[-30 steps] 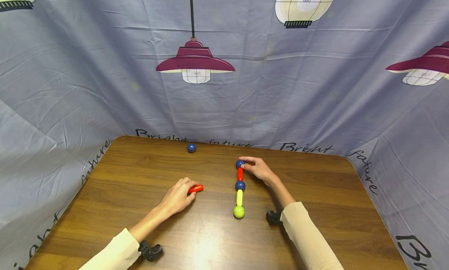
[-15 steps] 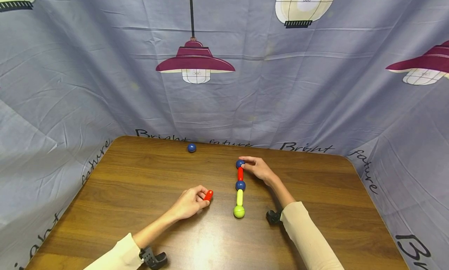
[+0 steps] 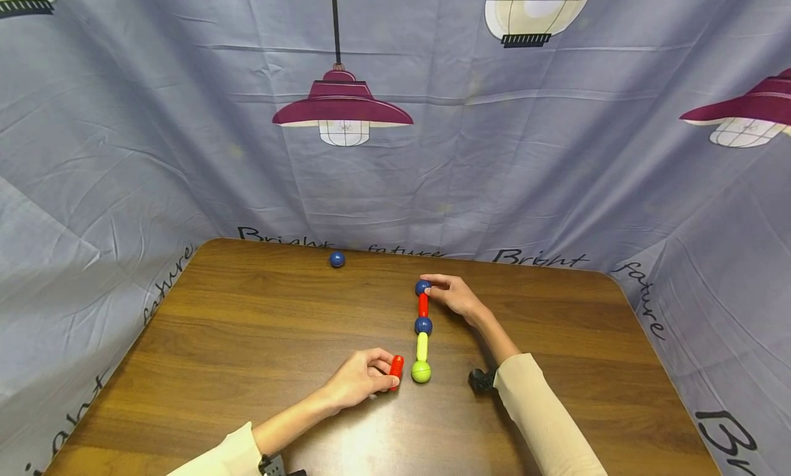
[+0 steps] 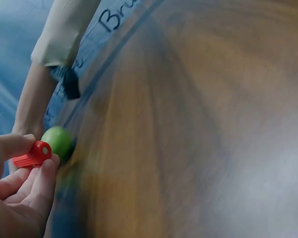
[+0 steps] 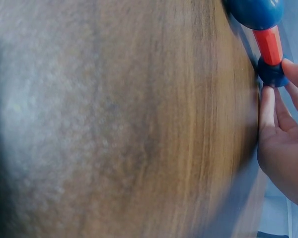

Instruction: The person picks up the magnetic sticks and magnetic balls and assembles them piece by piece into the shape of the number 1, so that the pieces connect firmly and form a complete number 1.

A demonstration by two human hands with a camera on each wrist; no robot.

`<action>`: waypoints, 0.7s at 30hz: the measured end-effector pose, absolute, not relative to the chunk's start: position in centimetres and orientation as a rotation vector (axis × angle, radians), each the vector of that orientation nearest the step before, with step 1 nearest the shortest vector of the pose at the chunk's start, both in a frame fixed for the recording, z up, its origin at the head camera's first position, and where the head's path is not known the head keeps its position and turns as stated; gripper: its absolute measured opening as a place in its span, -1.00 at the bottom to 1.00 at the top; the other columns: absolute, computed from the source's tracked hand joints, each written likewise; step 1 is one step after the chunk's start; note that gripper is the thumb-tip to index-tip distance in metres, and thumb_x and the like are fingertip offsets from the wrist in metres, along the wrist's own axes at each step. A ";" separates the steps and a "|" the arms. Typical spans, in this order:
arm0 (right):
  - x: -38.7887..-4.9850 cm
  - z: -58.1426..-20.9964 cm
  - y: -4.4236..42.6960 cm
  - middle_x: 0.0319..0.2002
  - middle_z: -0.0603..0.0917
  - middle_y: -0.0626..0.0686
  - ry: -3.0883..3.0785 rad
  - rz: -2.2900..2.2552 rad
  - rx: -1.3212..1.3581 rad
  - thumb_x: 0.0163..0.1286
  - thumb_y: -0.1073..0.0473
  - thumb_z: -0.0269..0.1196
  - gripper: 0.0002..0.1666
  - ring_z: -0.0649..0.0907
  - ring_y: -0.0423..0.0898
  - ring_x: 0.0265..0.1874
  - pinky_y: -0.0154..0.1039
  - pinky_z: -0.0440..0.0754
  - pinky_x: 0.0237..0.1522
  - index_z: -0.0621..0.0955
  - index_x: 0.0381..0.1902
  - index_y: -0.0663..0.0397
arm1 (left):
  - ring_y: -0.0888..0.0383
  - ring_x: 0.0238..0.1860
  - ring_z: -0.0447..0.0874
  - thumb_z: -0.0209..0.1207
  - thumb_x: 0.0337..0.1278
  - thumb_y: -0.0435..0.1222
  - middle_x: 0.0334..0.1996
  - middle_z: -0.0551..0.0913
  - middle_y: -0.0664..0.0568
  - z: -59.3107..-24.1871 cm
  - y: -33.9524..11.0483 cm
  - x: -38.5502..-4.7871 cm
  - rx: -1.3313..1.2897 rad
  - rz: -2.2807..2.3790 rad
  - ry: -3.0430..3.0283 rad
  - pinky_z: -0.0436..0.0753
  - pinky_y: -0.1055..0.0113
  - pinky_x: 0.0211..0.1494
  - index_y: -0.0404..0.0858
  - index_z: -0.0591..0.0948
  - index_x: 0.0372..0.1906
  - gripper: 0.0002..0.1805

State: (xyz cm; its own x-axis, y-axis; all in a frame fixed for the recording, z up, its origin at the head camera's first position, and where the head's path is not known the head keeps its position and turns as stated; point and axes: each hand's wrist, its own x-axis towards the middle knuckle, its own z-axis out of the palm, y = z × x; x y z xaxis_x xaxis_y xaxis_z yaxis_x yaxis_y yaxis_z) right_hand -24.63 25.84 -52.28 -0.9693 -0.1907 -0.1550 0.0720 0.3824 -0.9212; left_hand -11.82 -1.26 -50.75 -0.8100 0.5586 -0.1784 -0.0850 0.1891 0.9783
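A straight chain of balls and rods lies on the wooden table. From its far end run a blue ball (image 3: 423, 288), a red rod (image 3: 423, 306), a second blue ball (image 3: 423, 325), a yellow-green rod (image 3: 422, 347) and a lime-green ball (image 3: 421, 371). My right hand (image 3: 456, 296) pinches the far blue ball, also visible in the right wrist view as a dark blue ball (image 5: 272, 74). Left of the lime-green ball, my left hand (image 3: 360, 380) holds a loose red rod (image 3: 397, 371) between thumb and fingers. A small gap separates rod and ball in the head view.
Another blue ball (image 3: 336, 259) sits alone near the table's back edge, left of the chain. The brown table (image 3: 259, 311) is bordered by a grey-blue curtain (image 3: 445, 187) printed with lamps and lettering.
My left hand has carried the loose red rod rightward and nearer, up beside the lime-green ball, and the rod has turned from lying sideways to pointing away. My right hand stays put.
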 end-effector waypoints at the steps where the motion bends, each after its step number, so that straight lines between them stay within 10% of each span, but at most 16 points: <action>1: -24.6 -52.2 25.8 0.16 0.63 0.18 2.407 -1.618 -0.100 0.44 0.22 0.25 -0.52 0.55 0.07 0.16 -0.01 0.44 0.23 0.56 0.28 0.16 | 0.21 -0.41 0.62 0.34 0.12 -0.41 -0.34 0.63 0.01 -50.8 -1.0 -11.6 0.431 1.683 1.943 0.57 0.44 -0.44 -0.42 0.59 -0.03 -0.68; 21: -23.9 -50.7 25.4 0.14 0.61 0.31 2.396 -1.607 -0.143 0.46 0.31 0.20 -0.51 0.56 0.14 0.13 0.02 0.45 0.21 0.50 0.30 0.33 | 0.10 -0.35 0.71 0.34 0.06 -0.53 -0.37 0.65 -0.08 -52.0 1.7 -8.3 0.227 1.860 1.721 0.74 0.22 -0.21 -0.48 0.59 -0.05 -0.68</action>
